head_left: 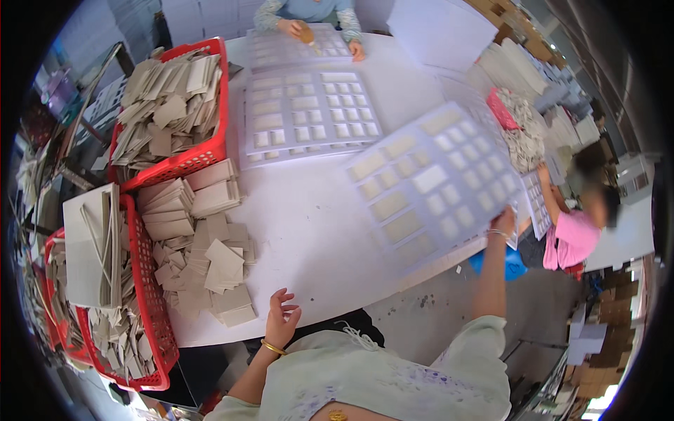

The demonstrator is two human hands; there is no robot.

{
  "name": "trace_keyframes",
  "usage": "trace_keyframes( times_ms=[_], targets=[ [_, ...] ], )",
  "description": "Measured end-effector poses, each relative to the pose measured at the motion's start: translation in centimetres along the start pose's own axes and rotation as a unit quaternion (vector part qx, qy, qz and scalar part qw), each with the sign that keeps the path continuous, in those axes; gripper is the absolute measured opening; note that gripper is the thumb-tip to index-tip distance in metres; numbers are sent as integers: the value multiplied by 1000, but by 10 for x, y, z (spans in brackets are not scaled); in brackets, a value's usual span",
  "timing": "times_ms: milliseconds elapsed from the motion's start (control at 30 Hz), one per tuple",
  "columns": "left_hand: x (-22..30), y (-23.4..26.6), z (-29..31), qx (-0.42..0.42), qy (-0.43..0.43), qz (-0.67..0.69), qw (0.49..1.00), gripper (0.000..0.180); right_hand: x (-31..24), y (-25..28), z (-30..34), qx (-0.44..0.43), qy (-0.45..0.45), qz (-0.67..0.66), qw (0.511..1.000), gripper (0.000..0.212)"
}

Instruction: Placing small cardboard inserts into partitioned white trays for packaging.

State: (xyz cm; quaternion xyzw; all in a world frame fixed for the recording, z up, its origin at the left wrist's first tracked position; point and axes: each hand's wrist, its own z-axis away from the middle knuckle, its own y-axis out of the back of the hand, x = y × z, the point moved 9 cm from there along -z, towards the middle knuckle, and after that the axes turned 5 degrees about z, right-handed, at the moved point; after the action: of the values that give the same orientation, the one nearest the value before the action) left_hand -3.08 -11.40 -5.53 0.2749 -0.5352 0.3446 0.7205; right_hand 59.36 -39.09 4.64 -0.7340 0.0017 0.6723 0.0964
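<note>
My right hand [503, 220] grips the near right corner of a white panel with rectangular cells [430, 179]. The panel lies slantwise over the right side of the white table, slightly blurred, and its underside is hidden. My left hand [282, 319] hovers at the table's front edge, holding nothing, its fingers loosely bent and apart. Closest to it is a loose heap of small grey cardboard pieces [225, 263]. Farther back, a stack of similar white celled panels [309, 109] lies on the table.
Red plastic baskets [223, 105] full of cardboard pieces stand along the left. Across the table [288, 210], a person's hand [289, 28] holds a brownish bottle over another panel. A person in a pink top [572, 238] works at the right, near a pile of pale scraps [523, 133].
</note>
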Motion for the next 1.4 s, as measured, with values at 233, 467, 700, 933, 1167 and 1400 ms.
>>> trace_keyframes(
  times_ms=[233,467,700,933,1167,1400],
  targets=[
    [7,11,-67,57,-57,-13,997,53,-23,129,-223,229,23,632,740,69],
    [26,34,-220,223,-87,38,970,60,8,-143,-38,-138,365,304,869,12],
    [24,77,-308,393,-91,135,905,72,156,-303,138,-453,83,300,835,34],
    [55,64,-308,432,-69,114,892,71,180,-334,151,-205,198,507,814,42],
    [12,42,-342,395,15,224,891,70,198,-351,168,-240,-234,67,940,39],
    [12,17,-310,303,28,266,915,59,229,-371,189,-266,-452,-118,843,35]
  ],
)
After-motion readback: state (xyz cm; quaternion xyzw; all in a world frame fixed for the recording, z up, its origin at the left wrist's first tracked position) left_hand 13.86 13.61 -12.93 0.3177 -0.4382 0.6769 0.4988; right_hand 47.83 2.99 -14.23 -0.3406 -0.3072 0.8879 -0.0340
